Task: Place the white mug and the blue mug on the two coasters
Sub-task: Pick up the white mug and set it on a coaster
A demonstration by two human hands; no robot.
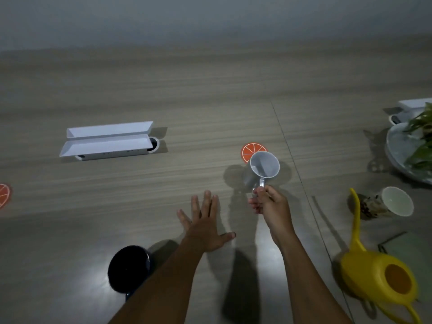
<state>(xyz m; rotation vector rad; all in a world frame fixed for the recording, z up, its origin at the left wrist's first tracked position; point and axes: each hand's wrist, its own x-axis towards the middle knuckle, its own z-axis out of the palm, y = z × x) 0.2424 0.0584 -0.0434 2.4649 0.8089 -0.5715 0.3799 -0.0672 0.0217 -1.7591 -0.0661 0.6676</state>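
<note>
White mug (263,170) hung by its handle in the right hand (268,203), whose grip was closed around that handle, the cup tilted and overlapping the near edge of an orange-slice coaster (251,152). Whether it touched the coaster could not be told. The left hand (205,228) lay flat on the wooden desk (187,90), fingers spread, gripping nothing. The blue mug (128,268) stood beside the left forearm. A second coaster (3,195) lay at the far left edge.

Right hand (268,202) fisted around handle, raised; left hand (205,225) flat, fingers spread, palm down.
</note>
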